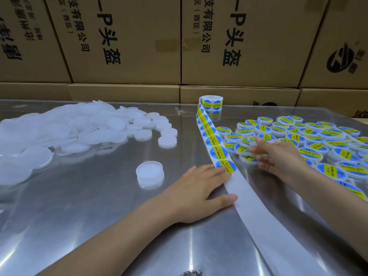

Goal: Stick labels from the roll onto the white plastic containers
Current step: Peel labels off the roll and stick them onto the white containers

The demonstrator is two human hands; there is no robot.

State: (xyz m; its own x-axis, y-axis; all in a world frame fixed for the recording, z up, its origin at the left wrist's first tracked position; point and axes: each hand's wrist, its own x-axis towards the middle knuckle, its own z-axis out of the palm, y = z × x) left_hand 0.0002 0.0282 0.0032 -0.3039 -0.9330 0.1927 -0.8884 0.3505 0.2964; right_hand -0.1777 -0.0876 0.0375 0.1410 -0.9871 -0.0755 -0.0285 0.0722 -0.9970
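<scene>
Head view: a steel table [99, 216] fills the frame. At ten o'clock lies a heap of bare tubs [65, 130], round, white and lidded; what is in them cannot be seen. One lone tub [150, 174] stands apart near the centre, unlabelled. At three o'clock a crowd of labelled tubs [310, 140] wears blue-and-yellow stickers; the edge of the frame cuts off the far ones.

The roll [212, 103] stands at twelve o'clock, and its strip [214, 140] runs toward six o'clock, stickers on the upper stretch, bare backing [264, 220] below, running out of frame at five o'clock.

The left hand [199, 188] lies flat, fingers straight, pressing the strip beside the last label [226, 166], gripping nothing. The right hand [278, 154] reaches into the labelled tubs with its fingers on one; motion blur hides whether they close round it, so I cannot tell its grip.

Printed cartons [123, 40] wall the back.
</scene>
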